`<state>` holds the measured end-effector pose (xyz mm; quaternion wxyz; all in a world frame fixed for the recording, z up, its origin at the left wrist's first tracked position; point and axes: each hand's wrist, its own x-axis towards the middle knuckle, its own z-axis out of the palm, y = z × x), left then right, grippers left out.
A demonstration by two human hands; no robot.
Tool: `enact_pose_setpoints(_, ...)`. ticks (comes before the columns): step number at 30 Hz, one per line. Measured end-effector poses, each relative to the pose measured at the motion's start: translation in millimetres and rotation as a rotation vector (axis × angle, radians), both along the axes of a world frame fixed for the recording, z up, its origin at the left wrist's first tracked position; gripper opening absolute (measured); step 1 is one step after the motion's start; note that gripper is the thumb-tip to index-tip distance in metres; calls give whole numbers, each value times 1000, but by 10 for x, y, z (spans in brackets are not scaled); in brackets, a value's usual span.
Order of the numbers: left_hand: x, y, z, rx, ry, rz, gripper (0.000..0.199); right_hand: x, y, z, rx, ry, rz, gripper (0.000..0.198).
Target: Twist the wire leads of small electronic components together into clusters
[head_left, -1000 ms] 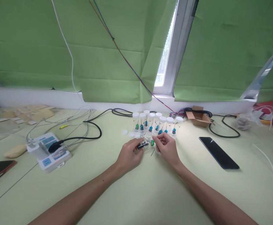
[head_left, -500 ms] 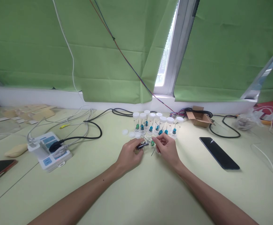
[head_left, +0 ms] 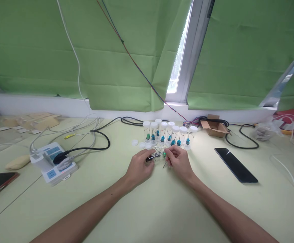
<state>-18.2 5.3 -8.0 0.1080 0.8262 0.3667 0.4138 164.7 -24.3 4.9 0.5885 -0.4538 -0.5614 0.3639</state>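
My left hand (head_left: 140,167) is closed around a small black-handled tool (head_left: 150,157) whose exact kind is too small to make out. Close to its right, my right hand (head_left: 179,162) pinches with thumb and fingertips by a small green part (head_left: 164,154) with thin wire leads. A thin rod-like piece (head_left: 165,164) sticks out below these fingertips. Just beyond both hands stand several clear vials (head_left: 162,135) with white caps, each holding a blue or green part on wire leads. Loose white caps (head_left: 135,142) lie left of the vials.
At left sits a white power strip (head_left: 61,172) with plugs and cables. A black phone (head_left: 236,165) lies at right. Behind it are an open cardboard box (head_left: 214,129) and a looped black cable (head_left: 245,147). Green blinds (head_left: 126,67) hang at the back.
My right fingertips have dipped slightly toward the green part. My left hand and its tool look nearly unchanged, and the vials have not moved.
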Motion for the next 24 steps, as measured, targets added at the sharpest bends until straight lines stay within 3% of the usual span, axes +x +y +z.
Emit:
enact_pose_setpoints(11, 2, 0, 19, 37, 37, 15, 44, 146, 86, 47, -126, -15, 169, 37)
enact_pose_setpoints(24, 2, -4, 9, 43, 41, -7, 40, 184, 88, 73, -172, -49, 269, 39)
